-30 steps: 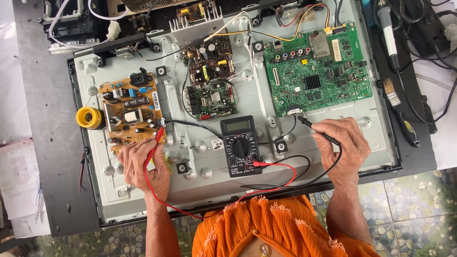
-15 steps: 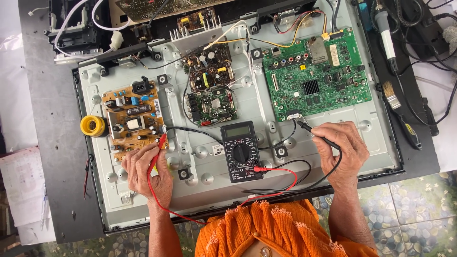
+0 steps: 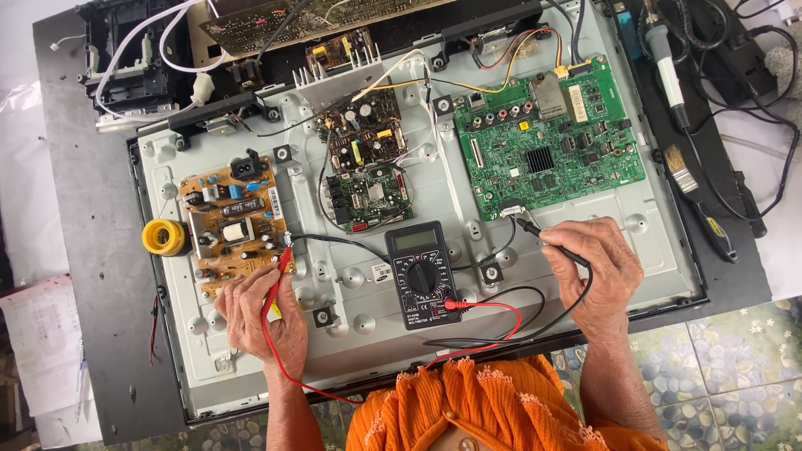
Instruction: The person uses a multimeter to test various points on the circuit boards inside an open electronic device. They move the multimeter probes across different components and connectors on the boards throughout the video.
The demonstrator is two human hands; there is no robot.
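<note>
My left hand (image 3: 261, 317) grips a red test probe (image 3: 277, 277) whose tip touches the lower right edge of the tan power board (image 3: 230, 221). My right hand (image 3: 595, 269) grips a black test probe (image 3: 543, 238) with its tip at the bottom left edge of the green main board (image 3: 547, 138). Between the hands a black digital multimeter (image 3: 422, 274) lies on the grey metal back panel (image 3: 401, 334) of an opened flat screen. Red and black leads (image 3: 480, 321) run from the meter to both probes.
A small dark board (image 3: 363, 167) sits in the panel's middle. A yellow solder reel (image 3: 163, 237) lies at the left edge. A soldering iron (image 3: 668, 71), a brush (image 3: 685, 175) and black cables lie on the right. Papers (image 3: 42, 351) lie at far left. Orange fabric (image 3: 468, 409) covers my front.
The view has shifted slightly, so the panel sits a little lower in frame. Both hands hold their probes at the same spots on the boards.
</note>
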